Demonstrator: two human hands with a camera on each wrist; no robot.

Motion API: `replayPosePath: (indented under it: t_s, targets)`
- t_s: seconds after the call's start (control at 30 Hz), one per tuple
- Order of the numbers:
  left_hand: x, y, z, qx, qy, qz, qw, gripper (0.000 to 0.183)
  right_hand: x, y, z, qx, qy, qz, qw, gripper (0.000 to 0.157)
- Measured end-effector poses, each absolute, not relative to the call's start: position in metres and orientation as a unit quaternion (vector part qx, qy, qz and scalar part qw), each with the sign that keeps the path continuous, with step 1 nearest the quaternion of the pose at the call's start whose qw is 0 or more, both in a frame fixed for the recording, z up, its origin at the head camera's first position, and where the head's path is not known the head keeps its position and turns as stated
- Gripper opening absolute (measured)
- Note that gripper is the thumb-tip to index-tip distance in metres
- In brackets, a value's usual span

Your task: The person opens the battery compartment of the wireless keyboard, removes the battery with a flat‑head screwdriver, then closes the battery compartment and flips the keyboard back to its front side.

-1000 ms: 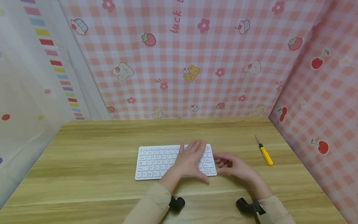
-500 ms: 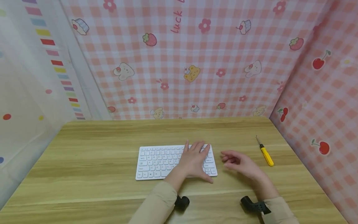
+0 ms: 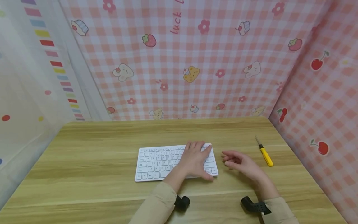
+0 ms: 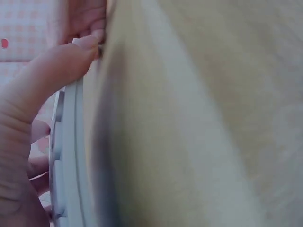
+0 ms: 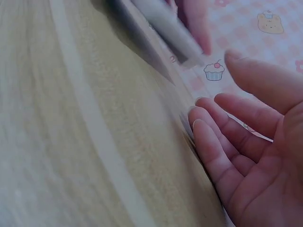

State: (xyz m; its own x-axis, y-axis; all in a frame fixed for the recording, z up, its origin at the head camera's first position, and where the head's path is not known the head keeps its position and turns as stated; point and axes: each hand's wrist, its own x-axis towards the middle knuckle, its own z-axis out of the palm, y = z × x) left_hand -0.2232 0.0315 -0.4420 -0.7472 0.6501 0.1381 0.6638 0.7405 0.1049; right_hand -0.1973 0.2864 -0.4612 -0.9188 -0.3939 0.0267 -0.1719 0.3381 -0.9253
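Observation:
A white computer keyboard [image 3: 159,161] lies across the middle of the wooden table in the head view. My left hand [image 3: 193,160] spans its right part, fingers bent at the far edge and thumb at the near edge, gripping it from above. In the left wrist view the thumb [image 4: 57,71] reaches past the keyboard's side edge [image 4: 73,156]. Some keys are hidden beneath the palm. Just right of the keyboard, my right hand [image 3: 241,163] holds nothing, its fingers loosely curled. The right wrist view shows this hand [image 5: 251,142] palm in view beside the tabletop, with the keyboard's end [image 5: 165,28] beyond it.
A screwdriver [image 3: 265,155] with a yellow and black handle lies at the right of the table [image 3: 84,149]. Pink checked cloth [image 3: 173,93] hangs behind the table, and more cloth hangs at both sides. Black wrist cameras [image 3: 182,203] sit on both forearms.
My right hand has drawn away from the keyboard's right end, moving rightward. My left hand has shifted slightly right, and its fingers have drawn in at the far edge.

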Motion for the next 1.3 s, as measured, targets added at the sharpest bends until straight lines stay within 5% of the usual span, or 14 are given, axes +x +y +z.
replayPosePath:
  t_s: [1.3]
  targets:
    - [-0.214,-0.016,-0.274,-0.395,-0.88,-0.263,0.009,0.122,-0.192,0.245,-0.457,-0.137,0.704,-0.68,0.151,0.057]
